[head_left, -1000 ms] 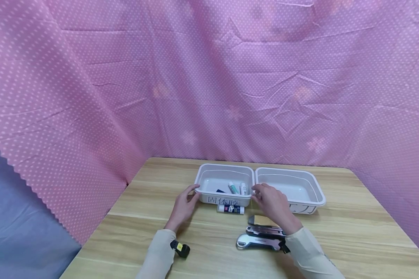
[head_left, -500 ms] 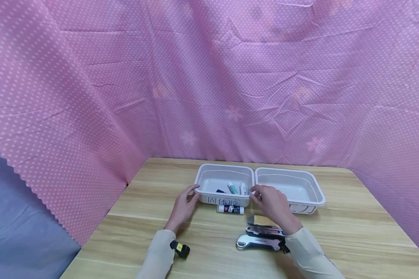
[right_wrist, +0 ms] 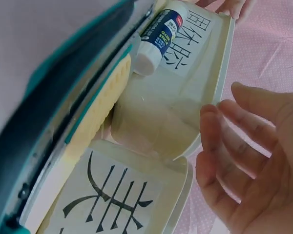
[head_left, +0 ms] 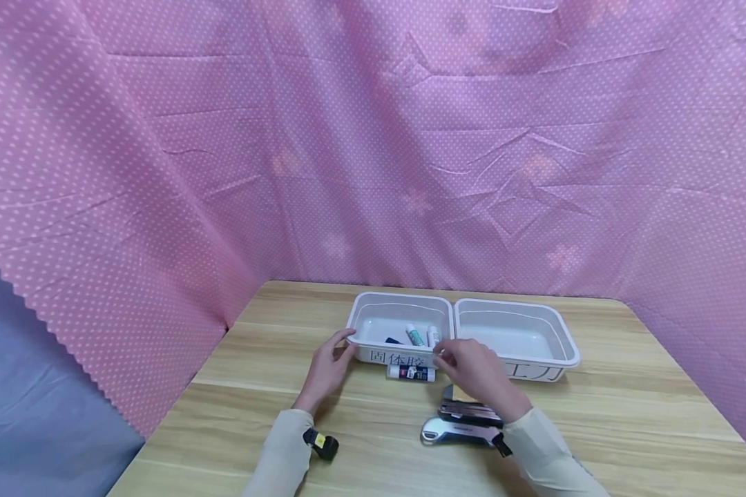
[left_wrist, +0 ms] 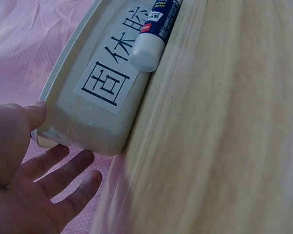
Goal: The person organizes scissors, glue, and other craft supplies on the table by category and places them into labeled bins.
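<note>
My left hand holds the left corner of a white plastic bin, thumb and fingers on either side of its rim. At that bin's front right corner is my right hand. Its fingers are loosely bent around nothing; the right wrist view does not settle whether a fingertip touches the rim. A blue-and-white glue stick lies on the table against the bin's labelled front wall. Inside the bin lie a green-and-white glue stick, a white one and a dark piece.
A second white bin, also labelled, stands close on the right. Below my right hand lie a yellow utility knife, a dark-and-silver knife and a silver one, partly covered by my arm. A pink dotted cloth hangs behind the table.
My right hand has moved left and slightly toward me, from between the bins to the front right corner of the left bin. The left hand and both bins look unmoved.
</note>
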Demonstrator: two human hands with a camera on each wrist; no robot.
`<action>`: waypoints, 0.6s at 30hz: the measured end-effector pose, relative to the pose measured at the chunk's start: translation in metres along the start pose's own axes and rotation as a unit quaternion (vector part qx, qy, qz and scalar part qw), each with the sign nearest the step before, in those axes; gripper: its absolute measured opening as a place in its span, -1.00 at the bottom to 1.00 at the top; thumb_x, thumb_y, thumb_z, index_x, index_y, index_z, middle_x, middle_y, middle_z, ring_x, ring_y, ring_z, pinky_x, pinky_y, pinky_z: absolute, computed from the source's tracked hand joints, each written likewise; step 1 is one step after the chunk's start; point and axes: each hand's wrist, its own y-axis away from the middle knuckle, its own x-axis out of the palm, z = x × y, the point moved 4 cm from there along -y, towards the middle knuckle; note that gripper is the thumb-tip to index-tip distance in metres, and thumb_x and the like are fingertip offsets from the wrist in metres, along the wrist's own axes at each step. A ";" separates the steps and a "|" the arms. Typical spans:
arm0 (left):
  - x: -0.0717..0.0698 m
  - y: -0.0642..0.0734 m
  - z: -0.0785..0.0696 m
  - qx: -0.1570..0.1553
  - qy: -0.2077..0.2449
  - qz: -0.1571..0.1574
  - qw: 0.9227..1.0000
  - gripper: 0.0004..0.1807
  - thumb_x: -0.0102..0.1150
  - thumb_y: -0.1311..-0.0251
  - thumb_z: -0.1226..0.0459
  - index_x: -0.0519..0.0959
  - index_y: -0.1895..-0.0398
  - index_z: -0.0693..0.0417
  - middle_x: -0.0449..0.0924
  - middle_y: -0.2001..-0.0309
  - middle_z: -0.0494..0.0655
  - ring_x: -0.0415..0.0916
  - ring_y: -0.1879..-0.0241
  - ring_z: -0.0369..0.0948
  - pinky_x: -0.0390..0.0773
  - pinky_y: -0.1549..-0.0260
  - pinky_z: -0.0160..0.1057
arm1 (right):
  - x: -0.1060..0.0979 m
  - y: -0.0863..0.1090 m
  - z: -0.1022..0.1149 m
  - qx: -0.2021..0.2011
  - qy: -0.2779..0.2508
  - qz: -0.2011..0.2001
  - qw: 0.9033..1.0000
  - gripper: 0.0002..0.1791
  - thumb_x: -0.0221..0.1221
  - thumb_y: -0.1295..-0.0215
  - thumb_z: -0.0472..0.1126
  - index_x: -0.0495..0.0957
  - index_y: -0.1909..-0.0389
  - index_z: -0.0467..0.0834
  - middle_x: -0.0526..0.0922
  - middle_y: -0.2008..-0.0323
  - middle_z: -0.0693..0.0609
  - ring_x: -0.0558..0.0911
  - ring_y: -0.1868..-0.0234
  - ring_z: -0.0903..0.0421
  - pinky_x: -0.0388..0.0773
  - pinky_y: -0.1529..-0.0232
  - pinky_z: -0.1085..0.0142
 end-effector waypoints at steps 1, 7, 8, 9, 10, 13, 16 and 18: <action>0.000 0.000 0.000 -0.002 0.002 -0.001 1.000 -0.57 0.16 -0.47 0.15 0.51 -0.37 -0.12 0.40 -0.42 0.23 0.56 -0.25 0.14 0.59 -0.23 0.07 | 0.002 0.000 0.001 -0.009 -0.003 0.006 1.000 -0.87 0.35 -0.34 -0.11 0.75 0.16 -0.03 0.73 0.41 0.21 0.58 0.45 0.33 0.60 0.44 0.41; 0.000 0.000 0.000 0.000 0.004 -0.001 1.000 -0.54 0.16 -0.47 0.14 0.49 -0.38 -0.06 0.40 -0.42 0.23 0.56 -0.25 0.14 0.58 -0.24 0.08 | 0.015 0.001 0.005 -0.091 0.003 0.061 0.994 -0.82 0.33 -0.35 -0.16 0.74 0.08 -0.09 0.78 0.23 0.10 0.68 0.31 0.28 0.70 0.26 0.36; 0.000 0.000 0.000 -0.003 0.004 0.000 1.000 -0.54 0.16 -0.47 0.14 0.49 -0.39 -0.07 0.39 -0.43 0.21 0.56 -0.25 0.13 0.58 -0.24 0.08 | 0.017 0.002 0.005 -0.103 0.007 0.070 0.992 -0.82 0.33 -0.35 -0.16 0.74 0.07 -0.09 0.78 0.22 0.11 0.66 0.31 0.29 0.68 0.26 0.36; 0.000 0.000 0.000 -0.005 0.003 0.000 1.000 -0.54 0.16 -0.47 0.14 0.48 -0.39 -0.06 0.39 -0.44 0.20 0.55 -0.26 0.13 0.58 -0.25 0.08 | 0.019 0.002 0.005 -0.114 0.010 0.077 0.990 -0.81 0.33 -0.35 -0.17 0.74 0.06 -0.09 0.78 0.21 0.10 0.65 0.31 0.30 0.68 0.26 0.35; 0.000 0.000 0.000 -0.008 0.002 0.001 1.000 -0.53 0.15 -0.47 0.13 0.48 -0.40 -0.06 0.38 -0.45 0.19 0.55 -0.26 0.13 0.57 -0.25 0.08 | 0.021 0.003 0.004 -0.119 0.010 0.084 0.989 -0.81 0.33 -0.35 -0.18 0.73 0.06 -0.09 0.77 0.20 0.10 0.63 0.32 0.31 0.67 0.26 0.35; 0.000 0.000 0.001 -0.017 0.000 0.004 1.000 -0.52 0.14 -0.48 0.11 0.46 -0.41 -0.09 0.35 -0.47 0.15 0.53 -0.29 0.11 0.55 -0.27 0.09 | 0.024 0.004 0.003 -0.124 0.010 0.092 0.988 -0.81 0.32 -0.35 -0.19 0.72 0.05 -0.11 0.76 0.17 0.07 0.64 0.30 0.26 0.66 0.24 0.31; 0.000 0.000 0.001 -0.018 -0.003 0.007 1.000 -0.52 0.13 -0.49 0.11 0.45 -0.42 -0.08 0.34 -0.48 0.15 0.52 -0.29 0.12 0.55 -0.28 0.10 | 0.025 0.005 0.003 -0.122 0.006 0.097 0.988 -0.79 0.32 -0.34 -0.22 0.72 0.04 -0.13 0.77 0.09 0.01 0.70 0.21 0.15 0.70 0.15 0.23; 0.000 0.000 0.001 -0.018 -0.003 0.007 1.000 -0.52 0.12 -0.49 0.11 0.45 -0.42 -0.08 0.34 -0.48 0.15 0.52 -0.29 0.12 0.55 -0.28 0.10 | 0.025 0.005 0.003 -0.123 0.007 0.100 0.987 -0.78 0.33 -0.34 -0.22 0.72 0.03 -0.14 0.77 0.04 -0.01 0.73 0.15 0.09 0.72 0.09 0.20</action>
